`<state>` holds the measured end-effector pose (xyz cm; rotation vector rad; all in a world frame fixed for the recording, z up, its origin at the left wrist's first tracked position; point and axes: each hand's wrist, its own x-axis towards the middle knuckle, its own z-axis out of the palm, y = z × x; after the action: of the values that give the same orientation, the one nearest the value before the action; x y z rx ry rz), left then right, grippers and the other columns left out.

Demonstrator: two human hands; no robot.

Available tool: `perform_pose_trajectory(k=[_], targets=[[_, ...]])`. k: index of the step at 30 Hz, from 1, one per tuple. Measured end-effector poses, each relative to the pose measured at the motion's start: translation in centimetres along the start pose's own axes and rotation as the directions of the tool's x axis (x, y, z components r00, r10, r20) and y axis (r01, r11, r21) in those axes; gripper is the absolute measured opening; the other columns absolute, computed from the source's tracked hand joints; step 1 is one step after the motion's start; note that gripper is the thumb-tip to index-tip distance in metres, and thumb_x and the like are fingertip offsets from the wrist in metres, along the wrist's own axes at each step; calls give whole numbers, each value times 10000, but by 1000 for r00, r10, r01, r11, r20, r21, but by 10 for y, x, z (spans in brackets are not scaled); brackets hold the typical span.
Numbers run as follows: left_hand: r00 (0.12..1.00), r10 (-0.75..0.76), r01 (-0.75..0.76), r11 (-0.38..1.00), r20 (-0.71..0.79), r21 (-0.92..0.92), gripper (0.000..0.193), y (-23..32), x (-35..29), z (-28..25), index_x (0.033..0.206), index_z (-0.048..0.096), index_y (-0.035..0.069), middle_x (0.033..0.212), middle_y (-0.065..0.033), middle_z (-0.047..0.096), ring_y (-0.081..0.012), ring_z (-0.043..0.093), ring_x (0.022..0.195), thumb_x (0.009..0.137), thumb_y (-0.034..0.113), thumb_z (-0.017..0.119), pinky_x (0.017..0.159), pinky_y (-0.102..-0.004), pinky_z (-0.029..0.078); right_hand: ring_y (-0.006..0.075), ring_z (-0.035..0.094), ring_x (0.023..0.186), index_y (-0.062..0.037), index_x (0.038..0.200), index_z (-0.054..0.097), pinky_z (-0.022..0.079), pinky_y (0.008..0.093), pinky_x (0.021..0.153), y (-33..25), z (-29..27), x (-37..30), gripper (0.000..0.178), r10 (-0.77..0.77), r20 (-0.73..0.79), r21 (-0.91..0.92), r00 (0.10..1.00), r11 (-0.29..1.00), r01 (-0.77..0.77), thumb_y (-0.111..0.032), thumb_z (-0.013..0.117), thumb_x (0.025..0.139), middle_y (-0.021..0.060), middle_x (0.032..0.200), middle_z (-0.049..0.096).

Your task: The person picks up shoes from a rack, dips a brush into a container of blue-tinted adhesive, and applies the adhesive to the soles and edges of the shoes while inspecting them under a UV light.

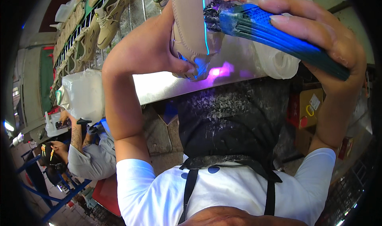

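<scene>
A beige shoe (189, 23) is held up near the top middle of the head view, its upper end cut off by the edge. My left hand (153, 47) grips it from the left, the thumb near its lower end. In my right hand (330, 37) is a brush with a long ridged handle (274, 32), lit blue. The brush's dark, clotted bristles (213, 16) touch the shoe's right side, close to a bright blue line of light running along it.
Several beige and green shoes (111, 19) stand on a wire rack at the left. A metal worktop (159, 84) lies below my hands. Translucent plastic containers stand left (83, 96) and right (278, 61). Another person in grey (95, 156) works at the lower left. Boxes (312, 106) sit at right.
</scene>
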<state>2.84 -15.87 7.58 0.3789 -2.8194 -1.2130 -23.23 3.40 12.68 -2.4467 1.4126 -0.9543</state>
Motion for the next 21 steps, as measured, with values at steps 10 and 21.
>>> perform_pose_trajectory(k=[10,21], targets=[[995,-93,93,996,45,-9,713,-7,0,-8,1305,598,8,1129,-97,721,-203,710,1055,656,16,892,913,-369,590,347,694,1122,2,1182,721,574,385,961,1,30,-14,324,33,-39,49,999,998,-31,33,710,860,271,1291,655],[999,-35,34,999,34,31,908,11,10,-13,1360,529,-15,1234,-114,668,-197,645,1144,594,176,977,1010,-353,522,419,666,1161,113,1168,701,573,448,993,28,81,-31,335,-24,-177,227,984,972,64,92,707,833,361,1312,601]])
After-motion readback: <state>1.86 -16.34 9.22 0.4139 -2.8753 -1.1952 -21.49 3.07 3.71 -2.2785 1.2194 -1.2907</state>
